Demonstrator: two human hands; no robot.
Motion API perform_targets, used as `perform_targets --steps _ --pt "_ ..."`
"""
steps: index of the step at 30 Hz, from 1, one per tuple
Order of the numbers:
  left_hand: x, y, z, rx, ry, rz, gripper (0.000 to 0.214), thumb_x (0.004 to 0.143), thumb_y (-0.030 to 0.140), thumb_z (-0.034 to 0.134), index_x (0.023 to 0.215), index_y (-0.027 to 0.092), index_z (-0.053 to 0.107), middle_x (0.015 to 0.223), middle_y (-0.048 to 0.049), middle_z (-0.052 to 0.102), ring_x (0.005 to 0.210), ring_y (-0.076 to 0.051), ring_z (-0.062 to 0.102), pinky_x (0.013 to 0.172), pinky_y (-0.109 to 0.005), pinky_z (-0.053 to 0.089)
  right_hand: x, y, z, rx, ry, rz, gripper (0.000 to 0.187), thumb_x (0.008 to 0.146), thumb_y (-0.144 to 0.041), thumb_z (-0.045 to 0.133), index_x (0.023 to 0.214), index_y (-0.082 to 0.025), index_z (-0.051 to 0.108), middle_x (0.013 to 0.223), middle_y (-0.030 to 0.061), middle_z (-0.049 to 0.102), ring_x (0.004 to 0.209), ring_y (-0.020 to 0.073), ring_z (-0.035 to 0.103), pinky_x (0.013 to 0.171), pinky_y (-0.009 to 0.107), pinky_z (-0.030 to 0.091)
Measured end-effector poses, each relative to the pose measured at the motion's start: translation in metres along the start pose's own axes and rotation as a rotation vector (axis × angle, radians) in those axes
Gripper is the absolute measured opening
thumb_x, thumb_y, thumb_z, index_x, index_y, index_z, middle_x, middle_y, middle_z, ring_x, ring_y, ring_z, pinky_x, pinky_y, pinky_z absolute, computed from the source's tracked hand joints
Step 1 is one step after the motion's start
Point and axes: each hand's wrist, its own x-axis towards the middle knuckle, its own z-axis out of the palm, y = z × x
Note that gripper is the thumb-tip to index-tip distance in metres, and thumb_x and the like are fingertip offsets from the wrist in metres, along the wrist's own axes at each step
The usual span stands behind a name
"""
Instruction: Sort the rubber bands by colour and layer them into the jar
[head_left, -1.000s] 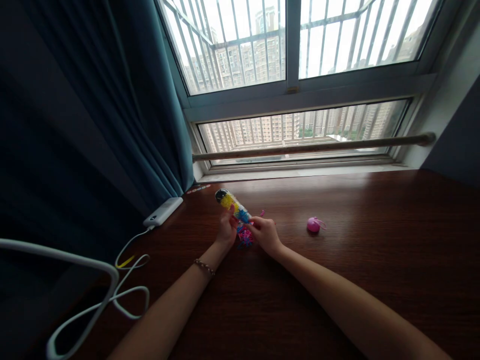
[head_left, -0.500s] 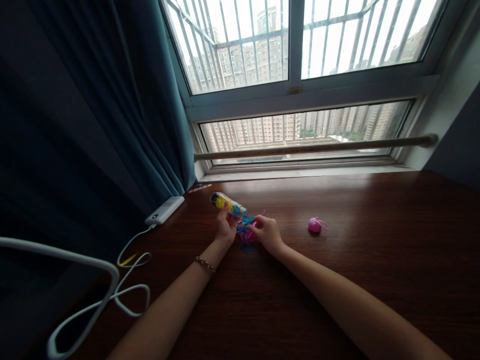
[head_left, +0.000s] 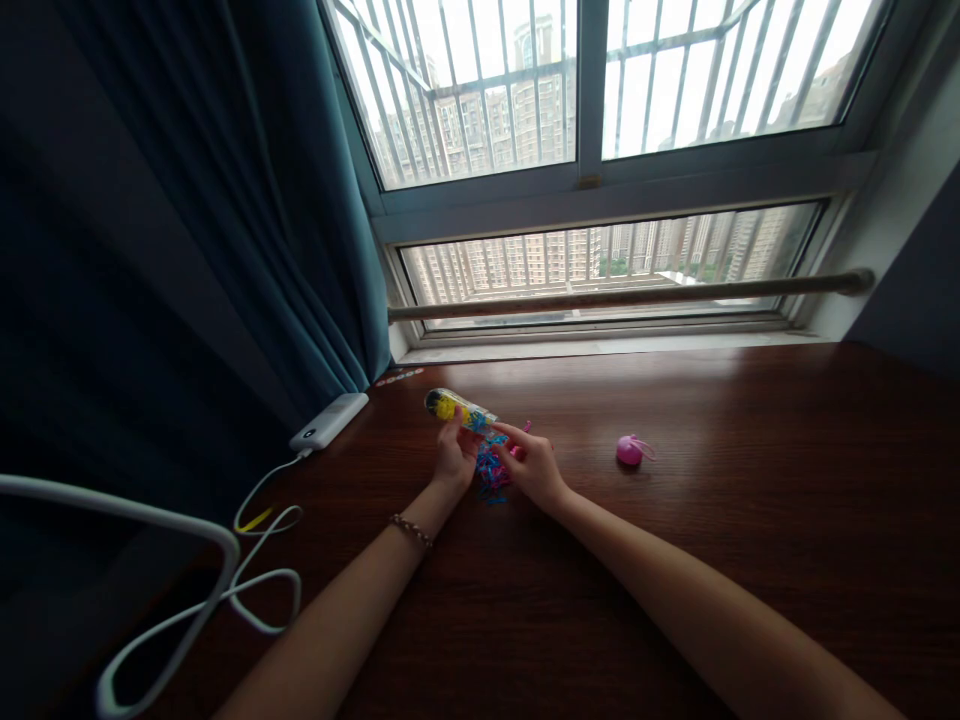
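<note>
My left hand (head_left: 454,458) is wrapped round a clear tube (head_left: 454,408) that holds small yellow, black and blue rubber bands. The tube lies tilted, its closed end up to the left and its mouth toward my right hand. A heap of pink and blue bands (head_left: 491,473) lies on the dark wooden table (head_left: 675,560) between my hands. My right hand (head_left: 531,463) rests beside the heap, its forefinger stretched to the tube's mouth and the other fingers curled; whether it pinches anything is hidden.
A pink round cap with a loop (head_left: 631,450) lies to the right. A white power bank (head_left: 328,421) with a looping white cable (head_left: 262,560) sits at the left by the teal curtain (head_left: 300,250). The window sill and a rail (head_left: 622,296) run behind.
The tube has tipped lower and more blue bands have come out onto the heap. My right forefinger has moved up to the tube's mouth.
</note>
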Motion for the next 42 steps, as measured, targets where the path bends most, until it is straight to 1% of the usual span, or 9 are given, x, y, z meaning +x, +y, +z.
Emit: perform_targets --steps 3,6,9,14,18,24,29,35,42 --pt "-0.006 0.0 0.005 -0.002 -0.065 -0.066 0.018 0.073 0.028 0.062 0.08 0.012 0.059 0.073 -0.0037 0.066 0.063 -0.013 0.063 0.062 -0.023 0.05 -0.002 -0.002 0.0 0.039 -0.077 -0.017 0.047 0.078 -0.028 0.054 0.123 -0.022 0.047 0.071 -0.0019 0.065 0.049 0.0088 0.052 0.052 0.018 0.04" --pt "-0.016 -0.001 0.011 0.054 -0.163 -0.141 0.024 0.072 0.032 0.062 0.085 0.012 0.06 0.077 -0.0052 0.065 0.067 -0.015 0.063 0.065 -0.026 0.05 -0.002 -0.004 0.0 0.04 -0.13 -0.023 0.054 0.075 -0.026 0.056 0.127 -0.02 0.043 0.066 -0.002 0.064 0.046 0.0092 0.052 0.048 0.018 0.039" --pt "-0.024 -0.003 0.013 0.117 -0.232 -0.15 0.029 0.07 0.029 0.064 0.093 0.012 0.06 0.078 -0.0042 0.065 0.068 -0.015 0.062 0.066 -0.027 0.05 -0.002 -0.001 0.002 0.035 -0.157 -0.001 0.05 0.073 -0.023 0.056 0.123 -0.017 0.047 0.054 -0.0031 0.058 0.043 0.0094 0.05 0.044 0.018 0.037" --pt "-0.026 -0.004 0.012 0.136 -0.305 -0.111 0.033 0.071 0.027 0.064 0.101 0.016 0.058 0.078 -0.0034 0.064 0.069 -0.015 0.062 0.065 -0.027 0.049 -0.001 0.008 0.005 0.136 -0.243 0.047 0.056 0.073 -0.021 0.055 0.127 -0.019 0.04 0.057 -0.0035 0.058 0.04 0.009 0.05 0.04 0.017 0.037" --pt "-0.022 -0.001 0.01 0.11 -0.324 -0.175 0.036 0.075 0.032 0.059 0.107 0.017 0.056 0.077 -0.0037 0.065 0.064 -0.015 0.061 0.06 -0.028 0.05 0.003 0.007 0.006 0.195 -0.319 0.107 0.045 0.077 -0.024 0.048 0.122 -0.016 0.045 0.053 -0.0036 0.055 0.038 0.009 0.049 0.037 0.016 0.035" --pt "-0.011 0.003 0.009 0.001 -0.157 -0.138 0.026 0.077 0.028 0.056 0.097 0.011 0.06 0.073 -0.0043 0.064 0.061 -0.012 0.06 0.059 -0.023 0.049 0.009 -0.001 -0.002 0.04 -0.228 -0.032 0.026 0.078 -0.023 0.047 0.099 -0.014 0.06 0.051 -0.0047 0.046 0.042 0.0059 0.039 0.043 0.015 0.031" --pt "-0.009 0.004 0.012 -0.001 -0.107 -0.109 0.023 0.077 0.026 0.057 0.094 0.011 0.061 0.074 -0.0047 0.064 0.061 -0.012 0.06 0.058 -0.022 0.048 0.009 -0.004 -0.006 -0.043 -0.145 -0.075 0.023 0.079 -0.029 0.05 0.081 -0.013 0.065 0.05 -0.0041 0.043 0.045 0.0059 0.035 0.045 0.017 0.026" --pt "-0.009 0.002 0.011 0.01 -0.076 -0.08 0.023 0.076 0.026 0.059 0.093 0.011 0.061 0.073 -0.0039 0.064 0.06 -0.011 0.059 0.058 -0.022 0.047 0.004 -0.005 -0.004 -0.106 -0.02 0.0 0.024 0.078 -0.035 0.054 0.079 -0.017 0.07 0.05 -0.0034 0.048 0.046 0.0074 0.039 0.048 0.017 0.028" --pt "-0.01 0.0 0.011 0.085 -0.105 0.028 0.03 0.067 0.03 0.068 0.092 0.015 0.06 0.075 -0.0008 0.063 0.063 -0.009 0.058 0.061 -0.021 0.046 0.002 -0.005 -0.004 -0.119 0.0 0.053 0.025 0.078 -0.038 0.054 0.08 -0.02 0.071 0.051 -0.0025 0.054 0.047 0.0089 0.044 0.05 0.018 0.032"
